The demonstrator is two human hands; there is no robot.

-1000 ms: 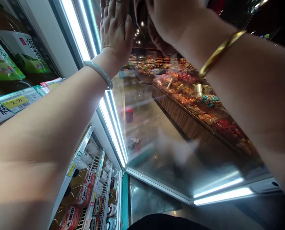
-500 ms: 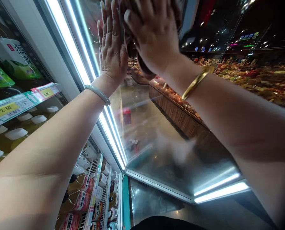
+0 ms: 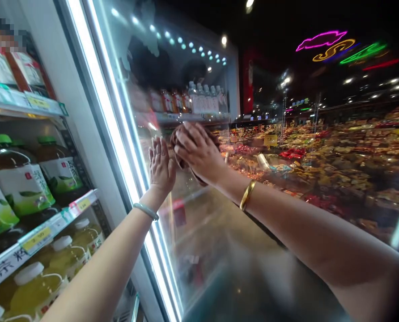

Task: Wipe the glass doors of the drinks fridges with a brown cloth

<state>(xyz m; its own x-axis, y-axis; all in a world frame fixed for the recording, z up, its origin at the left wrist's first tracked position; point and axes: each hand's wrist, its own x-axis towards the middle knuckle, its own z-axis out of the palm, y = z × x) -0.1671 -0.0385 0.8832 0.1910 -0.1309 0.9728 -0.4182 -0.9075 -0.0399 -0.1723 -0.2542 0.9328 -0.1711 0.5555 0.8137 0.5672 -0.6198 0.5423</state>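
Note:
My left hand (image 3: pixel 162 165), with a pale green bangle (image 3: pixel 146 211) on its wrist, lies flat with fingers pointing up against the glass door (image 3: pixel 199 237) of a drinks fridge. Just right of it my right hand (image 3: pixel 202 154), wearing a gold bangle (image 3: pixel 247 195), presses a dark brown cloth (image 3: pixel 183 164) to the same glass. Folds of the cloth stick out round the fingers and below the palm. The glass reflects rows of bottles and lights.
Fridge shelves (image 3: pixel 52 223) with price tags and tea bottles (image 3: pixel 25 179) run down the left. A bright light strip (image 3: pixel 102 103) edges the door. Through the glass and beyond are heaps of packaged goods (image 3: pixel 320 174) and neon signs (image 3: pixel 333 47).
The view has tilted up, so both hands appear lower in the picture and the neon signs show. My right hand stays on the cloth; my left is still flat on the glass.

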